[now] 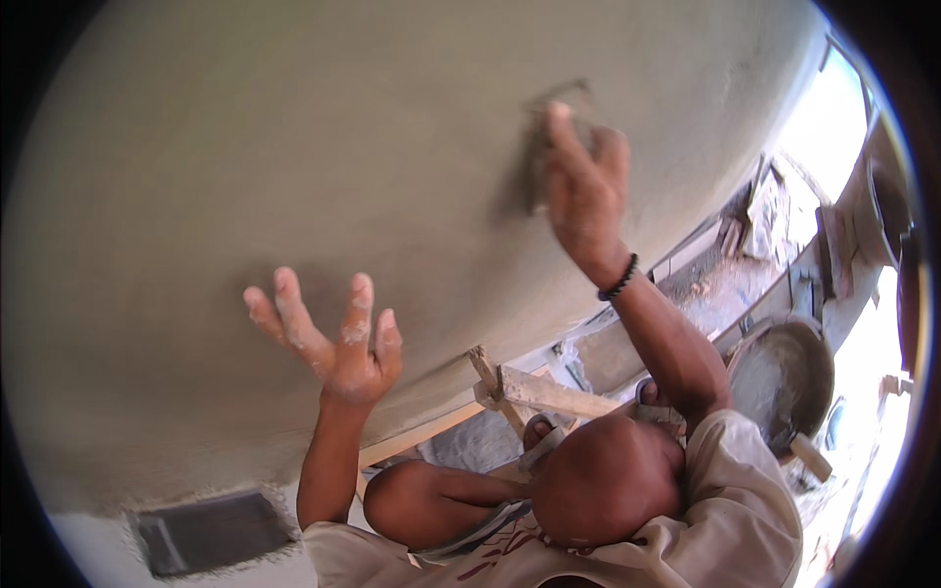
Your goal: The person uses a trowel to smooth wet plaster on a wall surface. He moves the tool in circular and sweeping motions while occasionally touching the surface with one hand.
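Note:
A broad grey-plastered wall (294, 147) fills most of the head view. My right hand (586, 196), with a dark beaded bracelet (619, 278) on its wrist, is closed round a plastering trowel (536, 167) held against the wall. Motion blurs the trowel, and my fingers hide its handle. My left hand (338, 338) is raised in front of the plaster to the lower left. Its fingers are spread and streaked with pale plaster, and nothing is in it. Whether the left fingertips touch the wall I cannot tell.
Low on the wall at left is a dark rectangular recess (211, 534). Wooden battens (554, 392) cross below the wall, close to my bent knees (608, 480). A round pan (784, 377) with wet grey mix stands at right. Rubble (716, 284) lies beyond.

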A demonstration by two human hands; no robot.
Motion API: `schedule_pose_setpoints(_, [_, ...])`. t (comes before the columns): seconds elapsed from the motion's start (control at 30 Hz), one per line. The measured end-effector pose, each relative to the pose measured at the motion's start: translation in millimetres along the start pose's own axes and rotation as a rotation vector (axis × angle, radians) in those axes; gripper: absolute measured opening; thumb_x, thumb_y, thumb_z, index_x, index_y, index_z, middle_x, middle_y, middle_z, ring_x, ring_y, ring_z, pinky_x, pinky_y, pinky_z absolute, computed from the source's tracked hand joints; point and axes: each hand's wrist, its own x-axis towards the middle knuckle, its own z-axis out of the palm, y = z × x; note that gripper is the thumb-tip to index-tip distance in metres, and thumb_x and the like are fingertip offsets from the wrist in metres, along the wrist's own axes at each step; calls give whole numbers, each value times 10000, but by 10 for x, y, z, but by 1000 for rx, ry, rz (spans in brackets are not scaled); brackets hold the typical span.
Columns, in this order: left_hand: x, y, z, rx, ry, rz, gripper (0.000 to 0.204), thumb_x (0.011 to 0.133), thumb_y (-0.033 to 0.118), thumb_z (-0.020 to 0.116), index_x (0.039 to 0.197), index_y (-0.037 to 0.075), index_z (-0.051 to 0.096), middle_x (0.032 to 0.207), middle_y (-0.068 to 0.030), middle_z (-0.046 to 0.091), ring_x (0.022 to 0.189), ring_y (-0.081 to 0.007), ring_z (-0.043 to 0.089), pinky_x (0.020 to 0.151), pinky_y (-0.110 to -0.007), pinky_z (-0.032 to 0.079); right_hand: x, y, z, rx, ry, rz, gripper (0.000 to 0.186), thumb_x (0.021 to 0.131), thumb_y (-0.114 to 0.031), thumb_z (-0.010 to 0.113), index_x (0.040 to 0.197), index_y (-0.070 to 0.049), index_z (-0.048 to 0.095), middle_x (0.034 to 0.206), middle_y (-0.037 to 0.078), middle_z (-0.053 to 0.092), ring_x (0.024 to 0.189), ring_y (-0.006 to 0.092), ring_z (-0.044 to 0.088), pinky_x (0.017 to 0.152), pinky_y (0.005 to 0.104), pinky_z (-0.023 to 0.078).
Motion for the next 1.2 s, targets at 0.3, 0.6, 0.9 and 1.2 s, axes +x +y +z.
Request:
schedule_pose_setpoints(0.3, [-114,249,442,294,-443,231,689,828,377,706,1447,207,456,1597,-192,176,1458,-485,104,1112,-674,144,-967,468,197,-44,-210,132,621,821,-71,592,1419,-224,522,933,139,529,838,279,507,701,426,412])
schedule_pose_setpoints(0.6, [493,476,829,473,-619,469,858,820,509,686,1543,303,273,1643,-22,121,1505,-295,109,1187,-536,128,-1050,296,331,152,3,562,517,940,-67,535,1436,27,422,855,164,546,787,266,523,732,371,454])
schedule_pose_setpoints(0.9, [1310,919,1126,476,-518,561,801,873,562,599,1547,303,254,1645,0,91,1506,-286,87,1204,-529,81,-1290,1465,266,192,181,926,511,930,-113,558,1434,-99,476,819,175,525,734,310,550,727,415,470])
schedule_pose_setpoints(1.2, [1581,1087,1337,467,-456,574,786,884,601,550,1547,306,246,1645,3,80,1508,-280,74,1206,-540,79,-740,1864,-107,101,134,934,472,932,-84,549,1398,-30,503,948,186,638,835,248,596,792,365,482])
